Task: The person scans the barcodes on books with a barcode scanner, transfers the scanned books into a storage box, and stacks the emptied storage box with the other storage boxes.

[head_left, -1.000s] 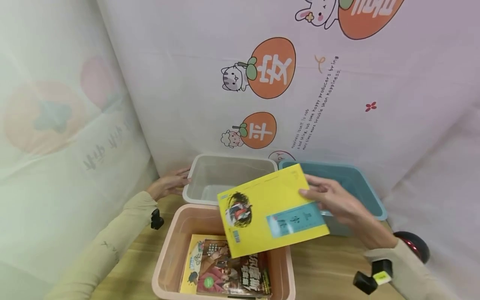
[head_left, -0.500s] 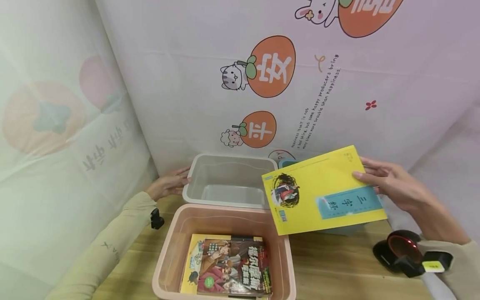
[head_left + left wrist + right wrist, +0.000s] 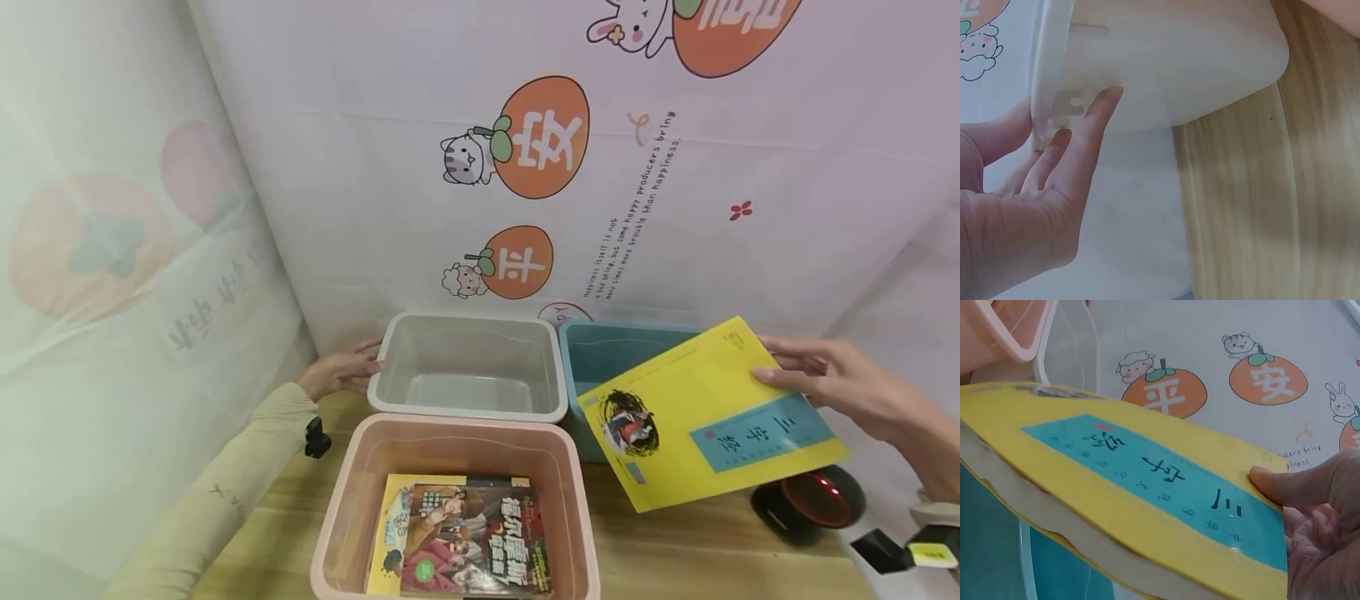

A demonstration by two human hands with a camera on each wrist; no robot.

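My right hand [image 3: 847, 387] grips a yellow book [image 3: 675, 433] by its right edge, thumb on the cover. A blue label with dark characters crosses the cover. In the right wrist view the book's pale page edges [image 3: 1054, 500] show. The book hangs tilted over the front of the teal bin [image 3: 600, 358], hiding much of it. At the left end of the grey bin [image 3: 468, 415], my left hand [image 3: 343, 371] holds the rim. The left wrist view shows its thumb at the rim and its fingers [image 3: 1094, 131] against the outer wall.
A pink bin [image 3: 337, 508] in front contains several books, with a comic-style book [image 3: 480, 542] on top. A black and red round object [image 3: 817, 500] stands on the wooden table [image 3: 675, 558] at the right. A printed white curtain [image 3: 375, 208] hangs close behind the bins.
My right hand has carried the yellow book rightward from above the pink bin to the front of the teal bin, lowering it slightly lately. My left hand stays at the grey bin.
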